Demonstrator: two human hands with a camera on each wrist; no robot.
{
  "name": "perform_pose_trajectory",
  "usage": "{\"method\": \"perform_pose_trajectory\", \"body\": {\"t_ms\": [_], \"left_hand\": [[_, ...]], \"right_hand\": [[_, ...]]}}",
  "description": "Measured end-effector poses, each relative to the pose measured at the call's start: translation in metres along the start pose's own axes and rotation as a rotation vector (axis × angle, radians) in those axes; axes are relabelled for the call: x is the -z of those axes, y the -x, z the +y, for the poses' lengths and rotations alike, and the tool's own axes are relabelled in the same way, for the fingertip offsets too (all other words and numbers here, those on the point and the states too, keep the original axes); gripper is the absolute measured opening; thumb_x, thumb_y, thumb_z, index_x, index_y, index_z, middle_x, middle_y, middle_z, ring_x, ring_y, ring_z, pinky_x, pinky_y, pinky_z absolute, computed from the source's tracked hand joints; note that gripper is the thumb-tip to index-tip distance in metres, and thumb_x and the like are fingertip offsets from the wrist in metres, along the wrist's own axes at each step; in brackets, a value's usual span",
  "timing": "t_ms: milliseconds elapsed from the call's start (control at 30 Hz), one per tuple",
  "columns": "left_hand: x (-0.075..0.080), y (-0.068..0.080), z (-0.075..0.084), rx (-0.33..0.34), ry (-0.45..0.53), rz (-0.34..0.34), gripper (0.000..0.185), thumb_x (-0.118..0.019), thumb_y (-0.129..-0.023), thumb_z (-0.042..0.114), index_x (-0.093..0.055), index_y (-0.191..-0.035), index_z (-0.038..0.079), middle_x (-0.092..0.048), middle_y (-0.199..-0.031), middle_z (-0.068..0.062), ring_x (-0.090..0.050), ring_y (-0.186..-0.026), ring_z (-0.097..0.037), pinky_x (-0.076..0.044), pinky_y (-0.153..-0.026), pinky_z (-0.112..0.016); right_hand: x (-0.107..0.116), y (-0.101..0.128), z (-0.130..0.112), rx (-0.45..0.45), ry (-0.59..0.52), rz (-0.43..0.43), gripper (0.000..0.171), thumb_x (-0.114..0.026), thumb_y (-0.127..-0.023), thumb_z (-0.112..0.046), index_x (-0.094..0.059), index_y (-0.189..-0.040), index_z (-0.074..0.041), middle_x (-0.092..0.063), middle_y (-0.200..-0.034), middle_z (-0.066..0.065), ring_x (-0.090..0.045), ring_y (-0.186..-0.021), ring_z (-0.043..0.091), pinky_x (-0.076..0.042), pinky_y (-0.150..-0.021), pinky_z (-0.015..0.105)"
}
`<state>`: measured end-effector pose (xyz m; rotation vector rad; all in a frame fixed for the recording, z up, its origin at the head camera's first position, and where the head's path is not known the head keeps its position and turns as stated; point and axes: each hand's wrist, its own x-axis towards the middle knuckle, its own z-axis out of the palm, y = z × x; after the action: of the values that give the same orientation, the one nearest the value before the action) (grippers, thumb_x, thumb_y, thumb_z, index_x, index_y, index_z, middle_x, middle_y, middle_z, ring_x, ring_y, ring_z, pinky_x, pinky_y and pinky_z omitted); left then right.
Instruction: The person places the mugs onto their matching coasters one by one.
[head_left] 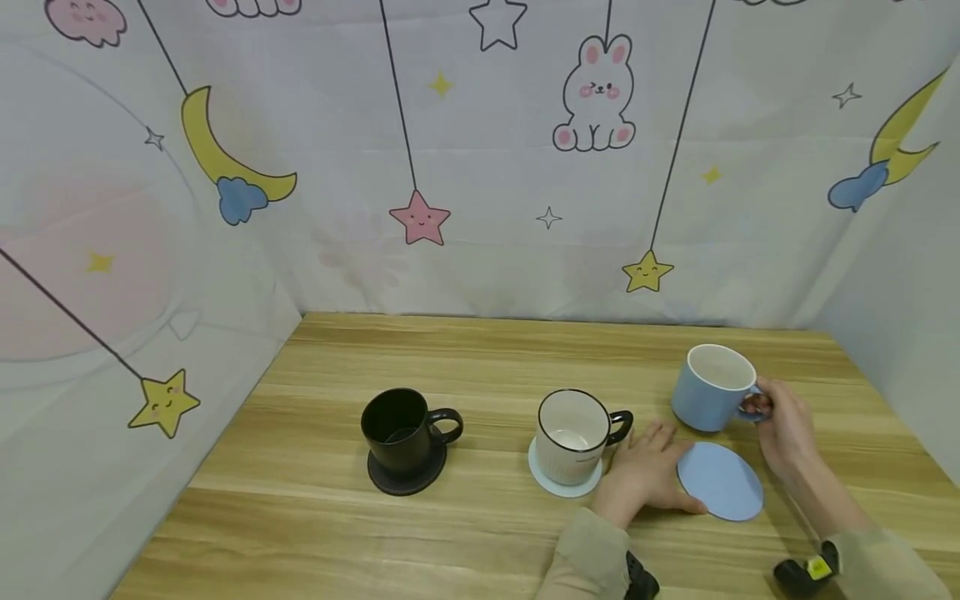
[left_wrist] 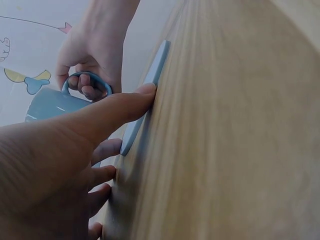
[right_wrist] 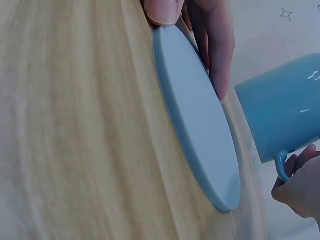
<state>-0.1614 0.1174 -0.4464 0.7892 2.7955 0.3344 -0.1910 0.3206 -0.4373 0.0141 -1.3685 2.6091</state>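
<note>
In the head view, my right hand [head_left: 787, 425] grips the handle of a light blue mug [head_left: 705, 396], fingers curled through it; the mug is upright behind a round blue coaster [head_left: 722, 483]. My left hand [head_left: 648, 471] lies low over the table at the coaster's left side, holding its edge between thumb and index finger. In the left wrist view the thumb [left_wrist: 130, 105] presses on the coaster's rim [left_wrist: 159, 62], the other fingertips down by the table. The right wrist view shows the coaster [right_wrist: 200, 115] flat on the wood, the mug [right_wrist: 285, 107] beyond it.
A white mug [head_left: 572, 442] with a black rim and handle stands on a pale coaster [head_left: 542, 477], just left of my left hand. Further left, a black mug [head_left: 397, 433] rests on a black coaster [head_left: 407, 482]. A printed curtain [head_left: 487, 167] borders the wooden table [head_left: 300, 533].
</note>
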Motion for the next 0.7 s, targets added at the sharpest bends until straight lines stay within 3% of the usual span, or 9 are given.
{"method": "perform_pose_trajectory", "body": {"t_ms": [267, 700], "left_hand": [[0.0, 0.001, 0.001, -0.004, 0.01, 0.002, 0.082, -0.068, -0.072, 0.07, -0.035, -0.143, 0.048, -0.024, -0.158, 0.017, -0.019, -0.148, -0.004, -0.024, -0.118, -0.036], [0.001, 0.001, 0.001, -0.009, 0.004, 0.012, 0.081, -0.068, -0.072, 0.07, -0.037, -0.143, 0.046, -0.025, -0.157, 0.018, -0.019, -0.148, -0.004, -0.024, -0.119, -0.036]], "right_hand": [[0.0, 0.007, -0.003, 0.021, -0.023, 0.001, 0.044, -0.036, -0.1, 0.001, -0.054, -0.06, -0.006, -0.047, -0.057, 0.0, -0.042, -0.057, 0.014, -0.033, -0.06, 0.024], [0.002, 0.014, -0.011, 0.002, -0.101, -0.074, 0.047, -0.029, -0.101, 0.001, -0.055, -0.062, -0.004, -0.048, -0.057, 0.001, -0.032, -0.058, 0.018, -0.019, -0.06, 0.029]]}}
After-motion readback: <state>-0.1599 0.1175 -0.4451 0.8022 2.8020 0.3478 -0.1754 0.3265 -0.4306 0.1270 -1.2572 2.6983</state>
